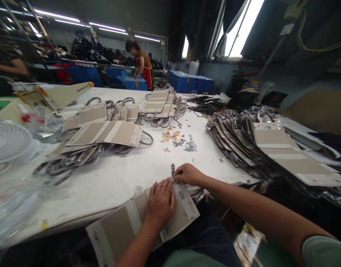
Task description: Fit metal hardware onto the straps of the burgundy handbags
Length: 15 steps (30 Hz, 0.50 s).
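Note:
My left hand (161, 202) lies spread and flat on a beige folded bag panel (114, 224), which rests over the table's front edge and my lap. At the panel's far edge, the fingers of my right hand (188, 175) are pinched together; what sits between the fingertips is too small and hidden to name. Just beyond those fingertips a short dark tab with a shiny metal piece (173, 169) points away from me. A square metal plate (182, 195) shows on the panel's right section. Small gold fittings (173, 137) and silver washers (190, 146) lie loose ahead of my hands.
Stacked panels with wrapped handles stand left (120, 132), at the back (156, 101) and right (278, 137). Black cords (207, 105) lie at the back right. A white fan (10, 142) is at far left. Beyond the table, a co-worker (144, 66) bends over blue boxes (135, 83).

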{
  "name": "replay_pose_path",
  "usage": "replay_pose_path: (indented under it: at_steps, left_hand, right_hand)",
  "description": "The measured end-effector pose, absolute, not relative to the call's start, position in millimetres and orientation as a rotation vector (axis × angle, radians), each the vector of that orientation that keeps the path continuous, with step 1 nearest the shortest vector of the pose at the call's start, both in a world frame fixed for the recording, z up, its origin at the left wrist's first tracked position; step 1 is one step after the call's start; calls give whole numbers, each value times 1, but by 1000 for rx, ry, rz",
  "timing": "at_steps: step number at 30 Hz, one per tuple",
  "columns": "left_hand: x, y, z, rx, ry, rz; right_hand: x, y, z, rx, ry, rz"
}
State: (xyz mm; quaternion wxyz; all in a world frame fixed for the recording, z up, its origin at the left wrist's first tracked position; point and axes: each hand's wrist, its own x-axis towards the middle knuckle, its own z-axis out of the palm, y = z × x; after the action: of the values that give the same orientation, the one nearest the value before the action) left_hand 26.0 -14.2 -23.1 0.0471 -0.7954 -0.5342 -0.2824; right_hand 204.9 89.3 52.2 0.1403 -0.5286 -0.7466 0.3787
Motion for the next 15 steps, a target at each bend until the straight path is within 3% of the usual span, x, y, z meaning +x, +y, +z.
replay_pose_path:
  at_steps: [9,15]
  left_hand:
    - [25,-14,-22,-2448,-1685,-913]
    - [25,-12,-24,-2447,-1643,-911]
  right_hand:
    - [207,89,41,-1662,-2060,1229]
    - [203,84,41,-1640,-2153,1024]
